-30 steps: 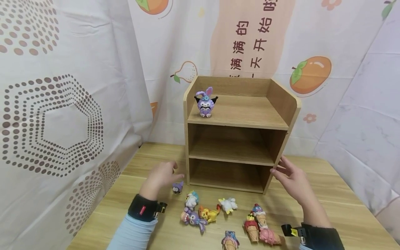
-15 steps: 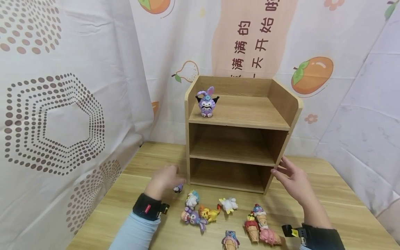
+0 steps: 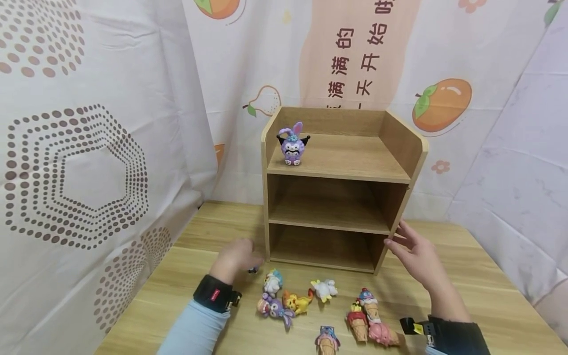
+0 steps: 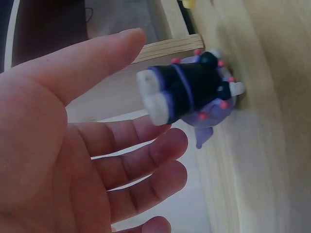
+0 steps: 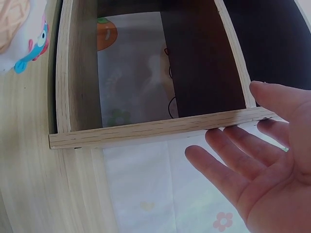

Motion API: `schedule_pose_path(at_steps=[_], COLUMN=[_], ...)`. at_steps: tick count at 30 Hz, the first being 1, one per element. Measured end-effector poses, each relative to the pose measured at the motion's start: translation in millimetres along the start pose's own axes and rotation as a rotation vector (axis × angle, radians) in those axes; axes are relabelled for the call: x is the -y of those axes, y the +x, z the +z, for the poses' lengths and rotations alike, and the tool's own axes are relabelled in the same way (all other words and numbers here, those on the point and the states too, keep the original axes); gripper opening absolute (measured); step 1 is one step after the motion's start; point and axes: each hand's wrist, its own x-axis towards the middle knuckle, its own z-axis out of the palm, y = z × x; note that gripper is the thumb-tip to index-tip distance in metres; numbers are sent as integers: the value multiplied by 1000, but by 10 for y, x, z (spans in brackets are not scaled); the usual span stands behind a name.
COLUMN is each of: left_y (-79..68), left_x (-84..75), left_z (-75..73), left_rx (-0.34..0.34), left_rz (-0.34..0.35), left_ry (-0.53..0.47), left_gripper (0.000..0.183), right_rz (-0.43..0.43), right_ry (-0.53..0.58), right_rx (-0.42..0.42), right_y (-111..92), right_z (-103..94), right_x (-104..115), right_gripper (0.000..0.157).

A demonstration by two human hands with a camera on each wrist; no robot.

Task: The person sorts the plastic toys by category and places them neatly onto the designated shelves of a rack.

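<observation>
My left hand (image 3: 236,259) is at the lower left of the wooden shelf unit (image 3: 350,155), over a small purple and black figurine (image 4: 192,92). In the left wrist view the figurine lies on the table, white feet towards the hand. The thumb and fingers are spread around those feet, and no firm hold shows. From the head view the hand hides most of it. My right hand (image 3: 414,256) rests against the unit's right side panel. Its thumb touches the front edge in the right wrist view, and its fairly straight fingers lie along the outer face.
A purple rabbit-eared figurine (image 3: 292,145) stands on the top shelf at left. In front of the unit lie a blue-and-white figurine (image 3: 273,282), a purple rabbit (image 3: 276,309), a yellow figurine (image 3: 297,302), a white one (image 3: 325,290) and several ice-cream-cone figurines (image 3: 357,323).
My left hand has moved slightly right and down over the small purple figurine, covering more of it. The right hand has stayed at the shelf unit's side.
</observation>
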Motion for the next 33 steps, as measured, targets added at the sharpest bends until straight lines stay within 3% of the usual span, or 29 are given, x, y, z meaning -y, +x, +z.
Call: schedule_pose_path(at_steps=[14,27,33], left_y=[48,56,65], left_x=[33,14,18], left_z=[143,204,230], left_rx=[7,-23,-31], left_rz=[-9,2,-7], left_ry=[1,55,36], left_gripper=[30,58,56], right_rz=[-18,-16,-15], right_ry=[-8,17,7], right_rx=[-10,-2,-4], right_y=[14,6,6], right_z=[-3,7,8], right_x=[5,-27,-18], right_gripper=[70,70,70])
